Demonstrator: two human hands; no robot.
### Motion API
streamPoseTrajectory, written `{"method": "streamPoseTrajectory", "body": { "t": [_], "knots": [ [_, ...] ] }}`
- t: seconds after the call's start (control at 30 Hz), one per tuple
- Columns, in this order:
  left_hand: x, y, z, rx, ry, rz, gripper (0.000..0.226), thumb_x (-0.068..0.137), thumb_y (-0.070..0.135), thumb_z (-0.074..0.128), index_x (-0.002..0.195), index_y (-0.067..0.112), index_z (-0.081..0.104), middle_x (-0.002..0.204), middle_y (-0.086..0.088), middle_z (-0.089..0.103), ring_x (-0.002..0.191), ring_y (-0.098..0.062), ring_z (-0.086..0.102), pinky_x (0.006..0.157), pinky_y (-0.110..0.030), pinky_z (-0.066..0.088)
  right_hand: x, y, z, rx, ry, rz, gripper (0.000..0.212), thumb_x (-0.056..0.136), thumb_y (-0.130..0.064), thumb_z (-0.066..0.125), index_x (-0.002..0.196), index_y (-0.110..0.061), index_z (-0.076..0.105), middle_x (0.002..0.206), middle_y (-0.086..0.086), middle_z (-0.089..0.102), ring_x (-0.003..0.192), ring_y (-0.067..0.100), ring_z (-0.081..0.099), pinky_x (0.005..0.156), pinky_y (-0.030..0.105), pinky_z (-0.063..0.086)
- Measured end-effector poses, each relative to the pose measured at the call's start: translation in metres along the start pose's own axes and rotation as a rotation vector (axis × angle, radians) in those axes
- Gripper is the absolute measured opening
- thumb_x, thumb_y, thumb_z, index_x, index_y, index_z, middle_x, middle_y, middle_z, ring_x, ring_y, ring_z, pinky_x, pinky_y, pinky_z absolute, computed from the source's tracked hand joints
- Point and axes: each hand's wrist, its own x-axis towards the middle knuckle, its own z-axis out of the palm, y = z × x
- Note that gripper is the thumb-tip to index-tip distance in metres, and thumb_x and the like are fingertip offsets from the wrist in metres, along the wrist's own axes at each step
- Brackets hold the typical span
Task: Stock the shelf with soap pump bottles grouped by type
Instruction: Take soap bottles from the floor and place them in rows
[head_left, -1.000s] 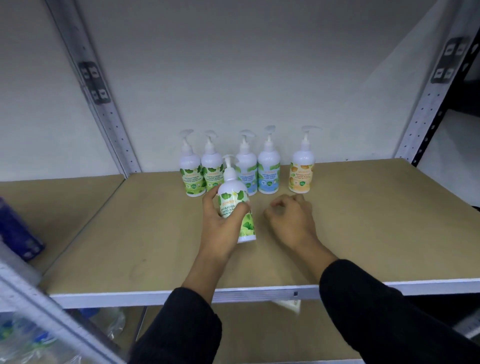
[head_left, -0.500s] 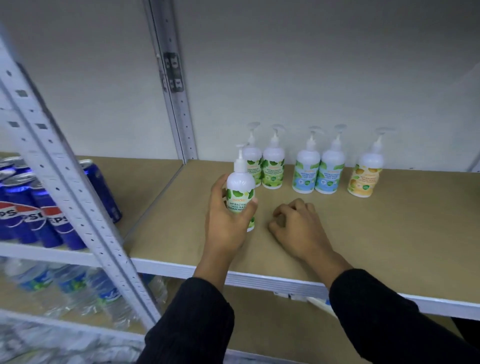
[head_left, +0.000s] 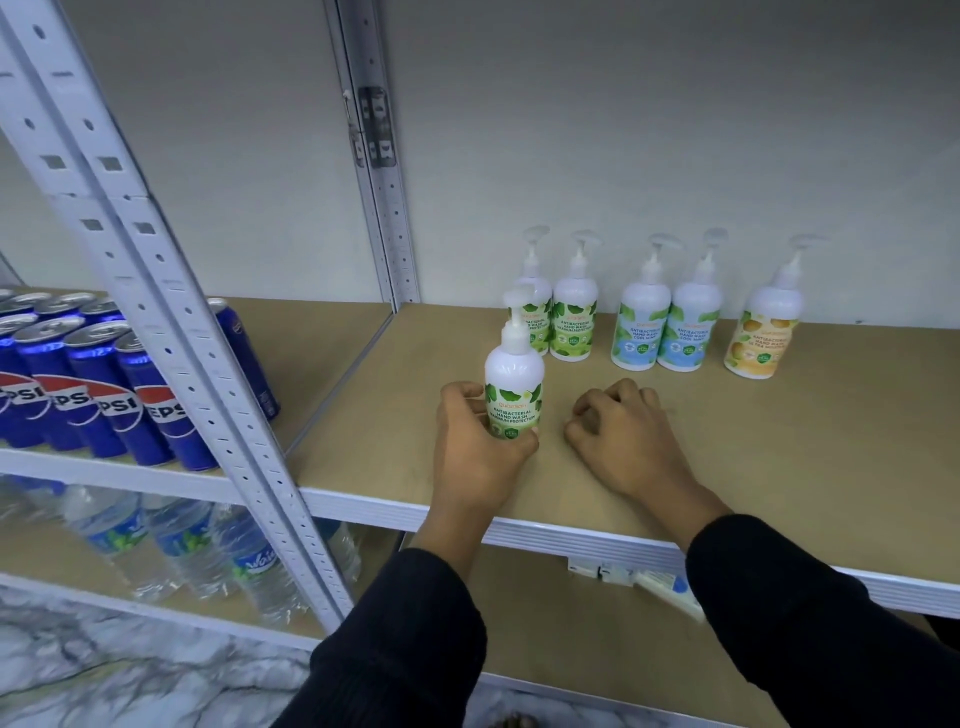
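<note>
Soap bottle (head_left: 514, 395), green label, upright in the head view, gripped round its body by the left hand (head_left: 478, 452) near the shelf's (head_left: 805, 467) front edge; right hand (head_left: 623, 441) rests curled, empty, beside it; best slide it straight back next to the green bottles (head_left: 574, 327) by the rear edge, pump facing alike; count: three green in all, two blue bottles (head_left: 665, 338), one orange bottle (head_left: 761, 343).

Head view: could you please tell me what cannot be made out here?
All in the head view.
Held green-label hand wash bottle: base hidden by left hand.
Rear green-label bottle: partly behind held bottle's pump.
Pepsi cans: cut by left edge, crossed by shelf upright.
Orange-label bottle: small print blurred.
</note>
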Motion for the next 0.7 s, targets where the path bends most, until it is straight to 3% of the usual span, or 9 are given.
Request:
{"method": "streamPoseTrajectory", "body": {
  "t": [0.23,0.37,0.7],
  "knots": [
    [0.027,-0.005,0.001,0.108,-0.053,0.044,0.063,0.072,0.022,0.087,0.116,0.02,0.043,0.118,0.0,0.057,0.099,-0.005,0.062,0.077,-0.015,0.051,0.001,0.0,0.002,-0.009,0.007,-0.004,0.032,0.094,-0.045,0.052,0.117,-0.027,0.064,0.118,0.003,0.051,0.113,0.026,0.041,0.099,0.038,0.04],
    [0.049,-0.009,0.011,0.139,-0.075,0.048,0.065,0.072,0.026,0.087,0.118,0.018,0.042,0.118,-0.003,0.057,0.102,-0.013,0.062,0.083,-0.025,0.053,0.002,0.002,0.004,-0.023,0.014,-0.015,0.031,0.094,-0.046,0.051,0.117,-0.028,0.063,0.119,0.001,0.05,0.113,0.026,0.04,0.098,0.038,0.039],
    [0.086,-0.022,0.035,0.176,-0.05,0.093,0.062,0.07,0.03,0.087,0.108,0.027,0.038,0.115,-0.005,0.058,0.094,-0.015,0.063,0.074,-0.023,0.048,0.005,0.004,0.009,-0.053,0.052,-0.033,0.03,0.093,-0.046,0.052,0.114,-0.028,0.063,0.113,0.0,0.05,0.107,0.025,0.04,0.093,0.037,0.038]
  ]
}}
